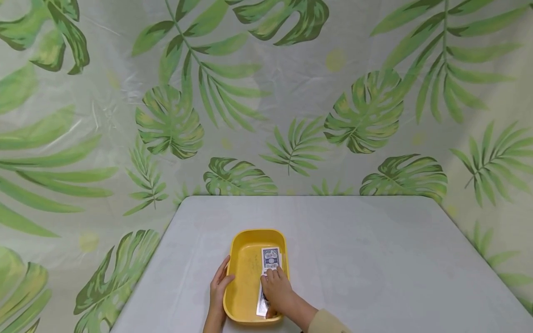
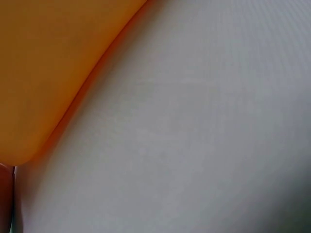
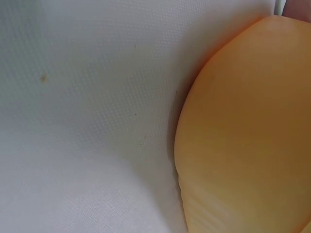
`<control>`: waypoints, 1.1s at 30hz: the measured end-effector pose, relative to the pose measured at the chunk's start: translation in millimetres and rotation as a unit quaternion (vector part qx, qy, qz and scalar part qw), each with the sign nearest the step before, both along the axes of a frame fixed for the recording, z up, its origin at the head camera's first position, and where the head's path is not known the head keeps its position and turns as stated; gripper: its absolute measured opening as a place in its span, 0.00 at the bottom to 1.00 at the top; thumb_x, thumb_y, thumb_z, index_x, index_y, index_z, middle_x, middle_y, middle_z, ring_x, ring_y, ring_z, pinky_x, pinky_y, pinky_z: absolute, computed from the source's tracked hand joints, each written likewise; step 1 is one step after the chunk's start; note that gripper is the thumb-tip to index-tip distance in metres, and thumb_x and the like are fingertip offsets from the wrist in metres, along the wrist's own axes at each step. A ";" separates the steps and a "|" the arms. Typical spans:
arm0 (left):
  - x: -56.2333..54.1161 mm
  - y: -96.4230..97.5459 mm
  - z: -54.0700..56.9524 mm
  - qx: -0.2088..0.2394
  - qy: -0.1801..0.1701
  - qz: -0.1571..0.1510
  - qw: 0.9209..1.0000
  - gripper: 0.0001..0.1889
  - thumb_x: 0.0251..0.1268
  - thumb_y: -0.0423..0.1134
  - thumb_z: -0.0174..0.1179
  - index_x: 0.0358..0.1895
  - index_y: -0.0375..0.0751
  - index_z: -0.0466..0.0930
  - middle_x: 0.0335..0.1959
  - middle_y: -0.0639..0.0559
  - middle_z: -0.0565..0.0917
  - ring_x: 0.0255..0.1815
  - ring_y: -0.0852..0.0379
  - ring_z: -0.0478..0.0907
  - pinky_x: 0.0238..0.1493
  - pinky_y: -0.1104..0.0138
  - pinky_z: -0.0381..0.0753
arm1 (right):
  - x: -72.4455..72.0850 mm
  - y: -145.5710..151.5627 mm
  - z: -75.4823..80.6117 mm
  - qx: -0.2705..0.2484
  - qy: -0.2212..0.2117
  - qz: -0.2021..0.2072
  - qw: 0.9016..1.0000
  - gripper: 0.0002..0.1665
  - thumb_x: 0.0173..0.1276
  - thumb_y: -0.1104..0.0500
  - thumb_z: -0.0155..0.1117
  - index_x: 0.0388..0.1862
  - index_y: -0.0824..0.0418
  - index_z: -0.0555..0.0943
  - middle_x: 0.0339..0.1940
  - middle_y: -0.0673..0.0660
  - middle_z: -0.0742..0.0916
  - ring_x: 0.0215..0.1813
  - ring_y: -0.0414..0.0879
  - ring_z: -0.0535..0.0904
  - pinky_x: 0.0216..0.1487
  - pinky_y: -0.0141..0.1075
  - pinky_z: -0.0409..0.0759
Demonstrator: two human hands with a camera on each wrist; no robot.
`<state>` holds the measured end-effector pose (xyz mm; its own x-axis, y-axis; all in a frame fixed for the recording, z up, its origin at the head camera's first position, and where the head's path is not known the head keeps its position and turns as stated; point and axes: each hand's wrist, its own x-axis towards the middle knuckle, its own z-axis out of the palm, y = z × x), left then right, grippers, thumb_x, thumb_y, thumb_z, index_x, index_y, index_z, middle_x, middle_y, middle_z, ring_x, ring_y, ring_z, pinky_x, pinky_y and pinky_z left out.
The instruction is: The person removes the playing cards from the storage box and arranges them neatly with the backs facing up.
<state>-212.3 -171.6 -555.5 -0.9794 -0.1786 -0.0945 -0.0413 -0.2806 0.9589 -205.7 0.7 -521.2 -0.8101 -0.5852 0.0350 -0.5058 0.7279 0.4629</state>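
A yellow tray (image 1: 245, 259) with rounded corners stands near the front of the table. My left hand (image 1: 218, 289) grips its left side, thumb over the rim and fingers along the outer wall. Inside, along the right side, lie playing cards: one blue-patterned card (image 1: 271, 255) at the back and another card (image 1: 262, 305) nearer the front. Over them, my right hand (image 1: 278, 289) reaches in with curled fingers and pinches a card, most of which the hand hides. Both wrist views show the tray's outer wall (image 2: 53, 58) close up.
The white-covered table (image 1: 366, 259) extends around the tray, mostly to the right and behind it. A leaf-patterned sheet (image 1: 300, 92) hangs behind the table's far edge. A small brownish thing (image 1: 270, 312) shows at the tray's front right, under the right hand.
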 end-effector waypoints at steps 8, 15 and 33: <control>-0.2 0.6 0.1 0.014 0.001 -0.004 1.000 0.30 0.60 0.29 0.48 0.68 0.43 0.59 0.71 0.48 0.56 0.66 0.61 0.61 0.57 0.75 0.69 | -1.5 0.4 1.3 -0.002 0.009 0.000 1.000 0.55 0.17 0.20 0.62 0.42 0.54 0.70 0.34 0.51 0.73 0.43 0.43 0.71 0.57 0.36 0.68; -0.1 0.5 0.0 0.011 -0.002 0.001 1.000 0.30 0.59 0.28 0.48 0.68 0.42 0.59 0.71 0.47 0.56 0.67 0.59 0.60 0.56 0.75 0.69 | -1.1 -0.7 2.6 -0.010 -0.024 -0.015 1.000 0.62 0.18 0.22 0.63 0.57 0.48 0.67 0.44 0.53 0.74 0.50 0.44 0.70 0.60 0.37 0.65; -0.6 -0.1 -1.7 -0.022 0.000 0.011 1.000 0.29 0.58 0.28 0.48 0.67 0.41 0.61 0.71 0.44 0.57 0.70 0.49 0.55 0.51 0.81 0.69 | 5.2 8.9 9.2 0.024 0.010 0.059 0.998 0.48 0.31 0.18 0.55 0.48 0.43 0.65 0.48 0.48 0.71 0.42 0.45 0.72 0.50 0.38 0.66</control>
